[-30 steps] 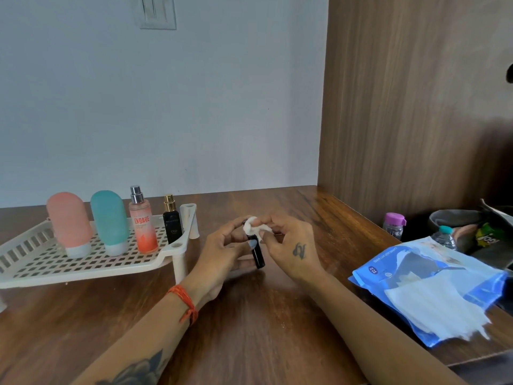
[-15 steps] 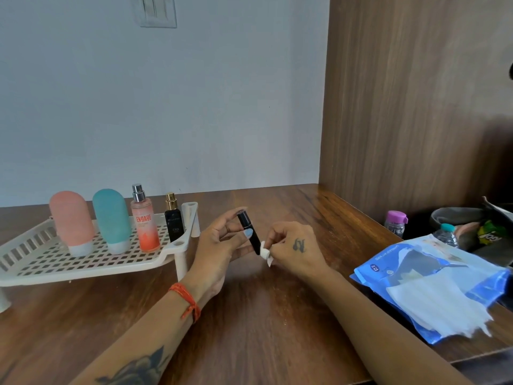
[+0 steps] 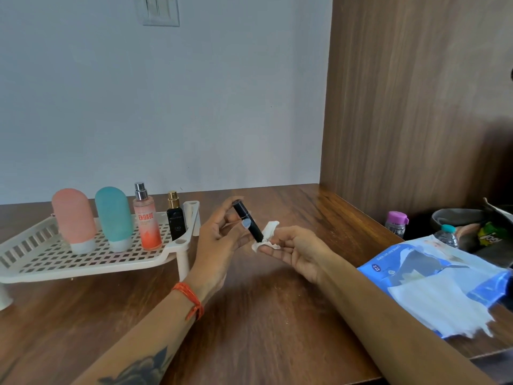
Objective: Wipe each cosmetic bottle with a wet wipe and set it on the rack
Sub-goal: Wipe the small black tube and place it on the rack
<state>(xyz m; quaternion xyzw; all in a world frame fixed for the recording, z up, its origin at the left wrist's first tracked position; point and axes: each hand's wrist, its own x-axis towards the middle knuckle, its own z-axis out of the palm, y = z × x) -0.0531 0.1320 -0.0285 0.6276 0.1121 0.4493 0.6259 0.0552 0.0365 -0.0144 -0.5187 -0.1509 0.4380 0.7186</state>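
Note:
My left hand (image 3: pixel 219 245) grips a slim black cosmetic tube (image 3: pixel 248 220), tilted with its cap up and to the left. Its lower end touches a crumpled white wet wipe (image 3: pixel 267 236) that my right hand (image 3: pixel 299 252) holds palm up. The white slotted rack (image 3: pixel 83 259) stands at the left on the wooden table. On it stand a pink bottle (image 3: pixel 73 218), a teal bottle (image 3: pixel 113 216), a peach spray bottle (image 3: pixel 146 218) and a small black bottle with a gold cap (image 3: pixel 175 218).
A blue wet-wipe pack (image 3: pixel 433 276) with a loose sheet on it lies at the right table edge. Behind it are a small purple-capped bottle (image 3: pixel 397 222), a teal-capped bottle (image 3: pixel 447 234) and a dark bag. A brown wooden panel rises on the right.
The wipe slid from the tube's top down to its bottom end. My right hand turned palm up and dropped below the tube, which now shows bare in my left hand.

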